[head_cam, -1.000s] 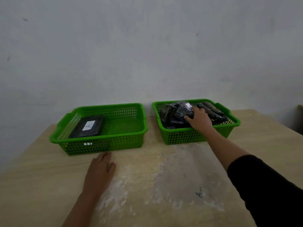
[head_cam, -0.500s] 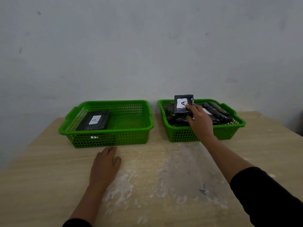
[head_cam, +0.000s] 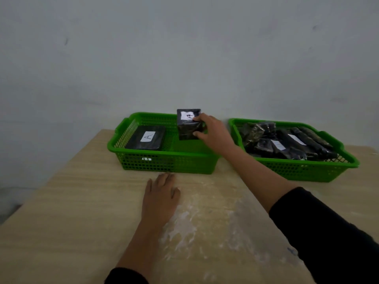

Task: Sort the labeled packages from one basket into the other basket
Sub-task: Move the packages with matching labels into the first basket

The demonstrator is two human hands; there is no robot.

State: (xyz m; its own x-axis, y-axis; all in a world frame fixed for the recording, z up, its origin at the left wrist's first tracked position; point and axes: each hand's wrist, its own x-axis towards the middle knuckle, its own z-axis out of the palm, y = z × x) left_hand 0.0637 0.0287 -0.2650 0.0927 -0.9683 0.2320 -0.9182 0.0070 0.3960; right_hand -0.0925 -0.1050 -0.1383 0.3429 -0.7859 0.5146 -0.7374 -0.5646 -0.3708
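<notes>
Two green mesh baskets stand side by side on a wooden table. My right hand grips a black package with a white "A" label and holds it upright over the right half of the left basket. Another black package labelled "A" lies flat in that basket's left half. The right basket holds several black wrapped packages, some with white labels. My left hand lies flat on the table in front of the left basket, fingers apart, holding nothing.
The wooden table has whitish scuffed patches in the middle. Its left edge drops off near the left basket. A plain grey wall rises right behind both baskets.
My right hand lifted the "A" package out of the right basket and carried it left over the left basket. The view shifted left. My left hand stayed flat on the table.
</notes>
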